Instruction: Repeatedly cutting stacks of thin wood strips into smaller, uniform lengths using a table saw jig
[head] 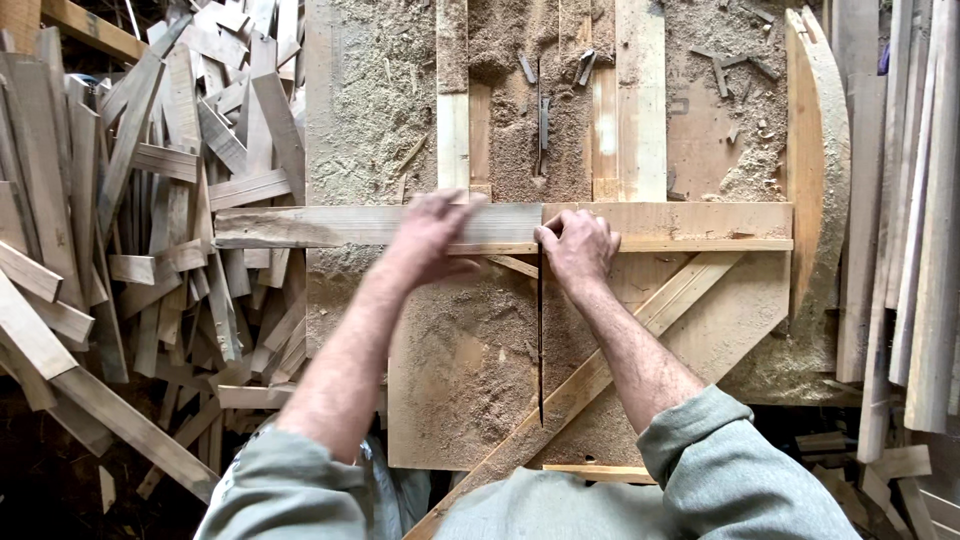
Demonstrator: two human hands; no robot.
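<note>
Sawdust everywhere on this desk [440, 400], it's basically a table saw top with a thin dark slot [540, 340] running front to back down the middle. Lying crosswise over that slot is the plank [330, 226], a long flat board pushed up against a wooden fence strip [690, 244]. Left hand [432, 238] is spread flat on top of the plank, fingers apart, a bit blurred. Right hand [577, 247] is curled tight, pinching the plank's end right beside the slot line.

If you ask me, doing this well means keeping the board snug along the fence and both hands off the slot line; that right thumb sits very close to it.

Room-wise: left side is crowded by a big heap of offcuts [130, 200], and the plank's far end overhangs the desk edge toward it. Right side has a curved board [815, 170] and long slats [920, 200] leaning. A diagonal brace [640, 330] crosses the near part. Open space is mostly straight ahead, past the fence.
</note>
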